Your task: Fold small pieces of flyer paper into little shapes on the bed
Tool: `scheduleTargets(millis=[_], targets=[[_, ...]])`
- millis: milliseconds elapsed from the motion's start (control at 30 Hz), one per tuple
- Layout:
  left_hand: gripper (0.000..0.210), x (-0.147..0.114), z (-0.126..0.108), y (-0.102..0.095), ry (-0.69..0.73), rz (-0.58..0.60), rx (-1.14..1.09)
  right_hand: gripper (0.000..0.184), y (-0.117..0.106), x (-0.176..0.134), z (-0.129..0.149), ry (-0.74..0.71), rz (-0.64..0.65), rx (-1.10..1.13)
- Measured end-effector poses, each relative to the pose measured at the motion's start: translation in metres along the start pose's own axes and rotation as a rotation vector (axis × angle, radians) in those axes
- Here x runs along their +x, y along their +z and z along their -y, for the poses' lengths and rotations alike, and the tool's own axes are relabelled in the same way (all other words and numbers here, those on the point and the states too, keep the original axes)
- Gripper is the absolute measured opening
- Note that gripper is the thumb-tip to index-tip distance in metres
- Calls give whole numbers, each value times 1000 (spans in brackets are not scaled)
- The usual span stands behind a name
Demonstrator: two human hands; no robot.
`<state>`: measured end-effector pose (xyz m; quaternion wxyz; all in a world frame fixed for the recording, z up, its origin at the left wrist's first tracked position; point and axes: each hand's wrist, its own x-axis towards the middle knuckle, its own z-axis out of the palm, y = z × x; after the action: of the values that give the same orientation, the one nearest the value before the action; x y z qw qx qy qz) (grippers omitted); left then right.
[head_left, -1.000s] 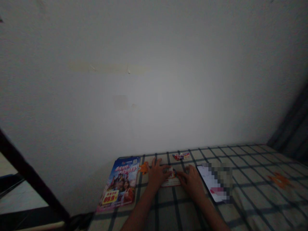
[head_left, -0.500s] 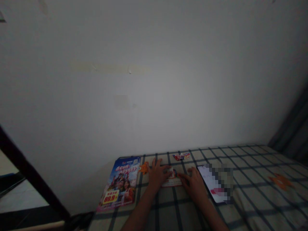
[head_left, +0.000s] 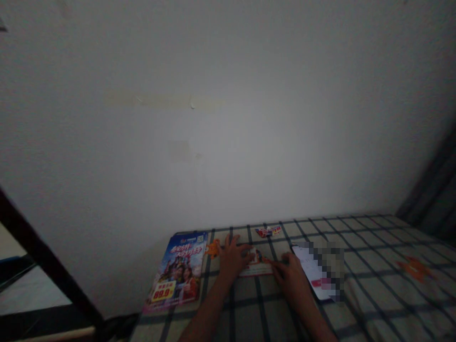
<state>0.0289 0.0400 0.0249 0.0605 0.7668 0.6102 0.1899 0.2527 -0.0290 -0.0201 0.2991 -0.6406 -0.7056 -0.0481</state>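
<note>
A small sheet of printed paper [head_left: 255, 270], white with red and dark patches, lies flat on the checked cloth, and both hands touch it. My left hand [head_left: 232, 256] rests with fingers spread, its fingertips on the paper's left part. At the paper's right side is my right hand [head_left: 290, 273], its thumb and forefinger drawn together on the edge. The fingers partly cover the paper, so its full outline is hidden. Beyond it lies a small red, white and blue paper piece [head_left: 268, 231].
A stack of colourful flyers [head_left: 180, 270] lies left. A phone [head_left: 313, 270], partly pixelated, is right of my right hand. Orange bear figures show on the checked cloth [head_left: 245, 308]. A pale wall [head_left: 228, 142] rises behind, and a dark bar [head_left: 46, 256] slants at left.
My right hand has shifted slightly to the right along the paper, uncovering more of its right part. My left hand has stayed nearly still.
</note>
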Motion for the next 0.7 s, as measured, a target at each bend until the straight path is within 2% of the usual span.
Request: scheduleTargets(millis=[500,700], targets=[[36,-1,5,1,49,35,23,21,6,-6,-4,27,-68,33],[39,-3,1,-3,54,42,35,22,8,1,-5,16,-90,68]])
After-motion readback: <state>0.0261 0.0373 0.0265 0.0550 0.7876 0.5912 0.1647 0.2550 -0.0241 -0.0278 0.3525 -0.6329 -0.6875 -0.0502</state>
